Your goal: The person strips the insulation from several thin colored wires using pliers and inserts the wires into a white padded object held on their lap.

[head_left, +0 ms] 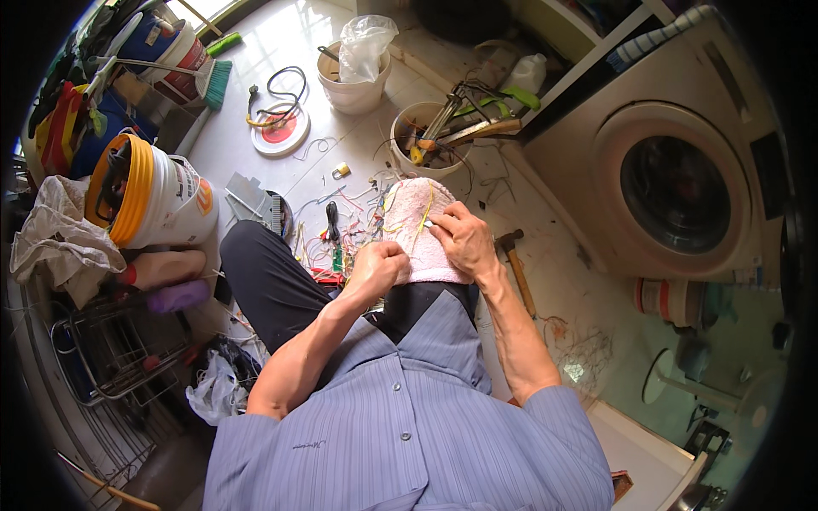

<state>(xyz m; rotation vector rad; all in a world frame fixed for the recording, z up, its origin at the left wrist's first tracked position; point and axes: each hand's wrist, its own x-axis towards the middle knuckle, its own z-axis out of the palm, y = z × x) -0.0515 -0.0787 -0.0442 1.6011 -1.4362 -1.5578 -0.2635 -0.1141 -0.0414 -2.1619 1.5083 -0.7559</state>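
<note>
A pink towel is draped over my right thigh and knee. My right hand is closed over it, fingertips pinched on a small pale piece too small to name. Touching or just beside those fingertips, a thin yellow-green wire lies on the cloth. My left hand is closed at the towel's left edge; its curled fingers hide what they hold, if anything. Left of the towel, loose coloured wires are strewn over the floor, with a coiled black cable among them.
A hammer lies right of my leg. Ahead stand a tool bucket and a white bucket with a plastic bag. A round white lid carries a cable. A washing machine stands right, a yellow-rimmed bucket left.
</note>
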